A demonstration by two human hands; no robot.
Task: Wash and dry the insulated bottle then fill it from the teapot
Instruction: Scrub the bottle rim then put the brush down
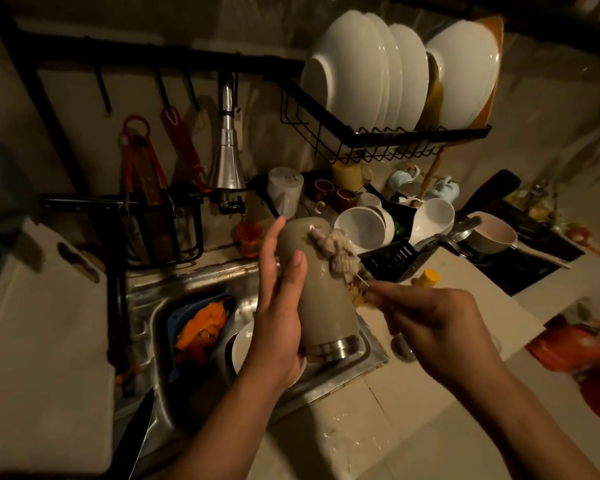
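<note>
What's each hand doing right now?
Left hand: holding the insulated bottle, thumb across its front.
Right hand: gripping the bottle brush by its handle, brush head against the bottle's side.

The pale counter (378, 427) carried a white cutting board (42, 323) left of the steel sink (142, 306). A black drainer tray (392, 259) and a yellow-capped bottle (428, 278) stood on it to the right.

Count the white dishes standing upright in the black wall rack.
4 white dishes: three nested at the left of the rack, one at its right end. Others may hide between them.
</note>
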